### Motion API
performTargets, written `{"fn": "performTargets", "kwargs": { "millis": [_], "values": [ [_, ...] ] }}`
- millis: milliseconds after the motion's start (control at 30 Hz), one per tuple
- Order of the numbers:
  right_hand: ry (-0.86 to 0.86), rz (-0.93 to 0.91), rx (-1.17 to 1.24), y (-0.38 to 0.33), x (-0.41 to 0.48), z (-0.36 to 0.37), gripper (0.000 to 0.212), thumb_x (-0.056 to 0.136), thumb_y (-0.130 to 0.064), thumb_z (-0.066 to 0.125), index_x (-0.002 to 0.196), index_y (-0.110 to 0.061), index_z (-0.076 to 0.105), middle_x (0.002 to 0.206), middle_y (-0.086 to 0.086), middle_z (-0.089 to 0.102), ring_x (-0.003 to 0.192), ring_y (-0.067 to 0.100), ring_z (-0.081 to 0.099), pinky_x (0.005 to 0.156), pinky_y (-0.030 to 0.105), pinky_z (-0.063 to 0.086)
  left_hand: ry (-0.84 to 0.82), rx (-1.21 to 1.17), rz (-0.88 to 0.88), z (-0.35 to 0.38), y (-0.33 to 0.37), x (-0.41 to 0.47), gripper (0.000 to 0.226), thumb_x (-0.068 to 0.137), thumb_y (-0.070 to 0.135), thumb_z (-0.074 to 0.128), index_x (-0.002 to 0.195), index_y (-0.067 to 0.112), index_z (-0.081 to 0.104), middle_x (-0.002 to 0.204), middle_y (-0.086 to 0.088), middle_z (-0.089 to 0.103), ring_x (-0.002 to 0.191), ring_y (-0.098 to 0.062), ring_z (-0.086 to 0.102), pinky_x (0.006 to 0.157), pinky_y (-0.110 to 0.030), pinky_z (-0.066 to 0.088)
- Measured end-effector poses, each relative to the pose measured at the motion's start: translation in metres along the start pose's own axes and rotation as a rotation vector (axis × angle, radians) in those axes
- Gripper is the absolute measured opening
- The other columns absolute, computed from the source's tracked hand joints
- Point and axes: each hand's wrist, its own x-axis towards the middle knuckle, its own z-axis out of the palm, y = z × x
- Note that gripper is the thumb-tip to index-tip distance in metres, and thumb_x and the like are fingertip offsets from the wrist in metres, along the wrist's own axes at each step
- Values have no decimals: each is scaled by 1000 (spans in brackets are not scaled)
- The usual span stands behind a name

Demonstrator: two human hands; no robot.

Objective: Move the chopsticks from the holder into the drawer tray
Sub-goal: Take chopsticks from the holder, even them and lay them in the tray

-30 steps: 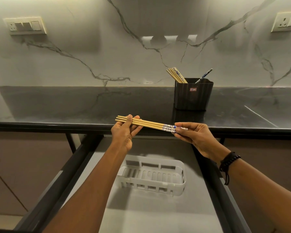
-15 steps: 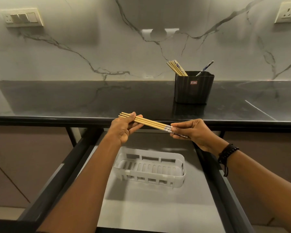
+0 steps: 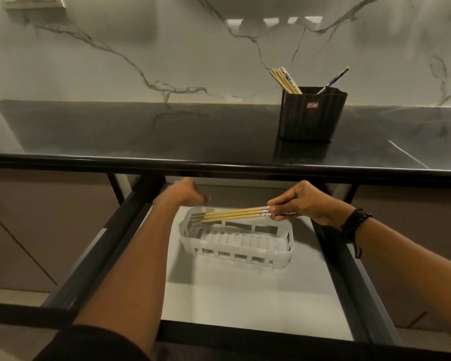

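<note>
Your right hand [image 3: 301, 204] pinching the patterned ends of a chopstick bundle [image 3: 235, 214], tips over the left end of the white slotted tray [image 3: 245, 254] in the open drawer [image 3: 219, 303], your left hand [image 3: 180, 195] blurred nearby, grip unclear

Head camera looks forward and down over the open drawer [image 3: 245, 303]

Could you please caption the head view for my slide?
Right hand holds chopsticks over the white tray; more stand in the holder.
</note>
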Motion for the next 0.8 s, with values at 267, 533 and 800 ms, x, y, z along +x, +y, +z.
{"fn": "performTargets", "kwargs": {
  "millis": [267,533,800],
  "values": [
    [68,81,-77,33,10,43,16,81,-3,75,97,-1,76,91,11,77,76,16,73,77,29,61,-113,186,8,18,-4,6,34,93,29,61,121,10,56,124,-14,58,110,-31,56,98,-47,50],
    [30,-107,-656,28,12,57,21,85,-11,72,106,-9,76,105,6,76,93,18,70,90,29,56,-95,256,19,18,-4,7,36,96,25,54,128,10,49,130,-14,53,115,-35,53,98,-49,49],
    [149,-160,-596,15,10,46,19,84,-10,73,103,-8,75,104,4,75,87,8,70,86,20,56,95,254,314,22,18,6,25,94,26,56,114,13,64,105,-8,68,93,-23,63,90,-43,54]
  ]
}}
